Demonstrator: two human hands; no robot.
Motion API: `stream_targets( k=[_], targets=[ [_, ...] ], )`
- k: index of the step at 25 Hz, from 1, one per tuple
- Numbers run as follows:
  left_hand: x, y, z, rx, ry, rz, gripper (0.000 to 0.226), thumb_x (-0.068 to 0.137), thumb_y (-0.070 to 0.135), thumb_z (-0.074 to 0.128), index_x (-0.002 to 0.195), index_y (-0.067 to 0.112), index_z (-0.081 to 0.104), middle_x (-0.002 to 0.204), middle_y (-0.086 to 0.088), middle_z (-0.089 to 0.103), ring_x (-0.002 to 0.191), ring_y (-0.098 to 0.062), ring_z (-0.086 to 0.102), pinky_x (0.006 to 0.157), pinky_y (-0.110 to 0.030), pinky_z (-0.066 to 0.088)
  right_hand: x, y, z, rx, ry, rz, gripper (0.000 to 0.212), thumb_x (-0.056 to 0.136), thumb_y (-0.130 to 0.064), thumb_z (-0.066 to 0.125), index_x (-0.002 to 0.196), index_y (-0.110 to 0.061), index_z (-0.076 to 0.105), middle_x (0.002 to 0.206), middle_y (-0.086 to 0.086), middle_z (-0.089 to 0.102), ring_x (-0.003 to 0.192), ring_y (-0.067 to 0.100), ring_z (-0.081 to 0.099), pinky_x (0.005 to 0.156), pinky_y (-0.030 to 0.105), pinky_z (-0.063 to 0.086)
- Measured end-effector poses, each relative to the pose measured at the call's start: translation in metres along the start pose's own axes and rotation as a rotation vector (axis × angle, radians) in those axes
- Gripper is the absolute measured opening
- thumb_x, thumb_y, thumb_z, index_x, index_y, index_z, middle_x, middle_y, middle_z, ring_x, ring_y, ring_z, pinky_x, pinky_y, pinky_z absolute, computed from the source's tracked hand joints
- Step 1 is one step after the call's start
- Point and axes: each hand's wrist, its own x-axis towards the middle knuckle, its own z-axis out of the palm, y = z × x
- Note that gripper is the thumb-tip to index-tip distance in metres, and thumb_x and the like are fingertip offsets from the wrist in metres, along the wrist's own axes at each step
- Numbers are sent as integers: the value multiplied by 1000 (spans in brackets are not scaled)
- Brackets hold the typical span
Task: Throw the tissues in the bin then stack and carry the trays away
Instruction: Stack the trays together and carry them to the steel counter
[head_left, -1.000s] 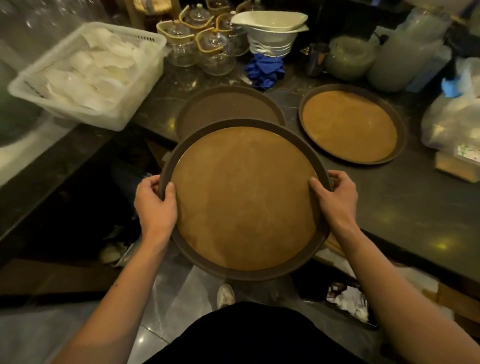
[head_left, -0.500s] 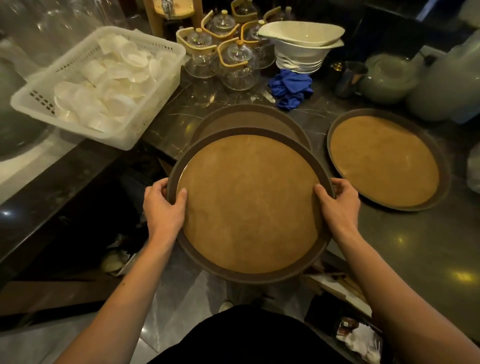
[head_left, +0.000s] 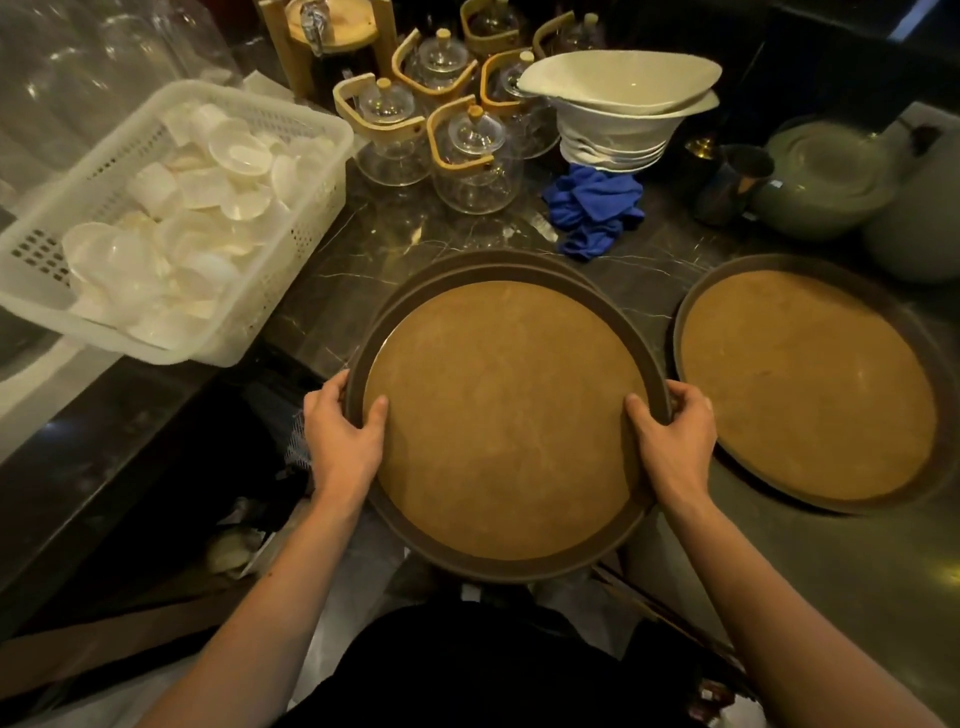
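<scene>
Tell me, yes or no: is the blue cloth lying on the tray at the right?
No. The blue cloth lies on the dark counter behind the trays, and the right tray holds nothing.

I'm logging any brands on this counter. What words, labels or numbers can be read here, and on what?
None can be read.
The metal cup has a small pale sticker, too blurred to read.
The held tray, the right tray, the basket and the glass teapots show no print.
</scene>
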Motion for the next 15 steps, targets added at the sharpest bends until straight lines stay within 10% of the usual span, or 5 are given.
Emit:
stream_targets(
  k=[15],
  targets=[
    [83,-4,31,35,-170,111,70,80,32,74,139,11,45,121,-6,40,113,-18,43,97,-26,32,18,-15,46,-100,102,64,54,83,-42,71,125,-15,51,111,-5,43,99,11,47,84,31,41]
  ],
)
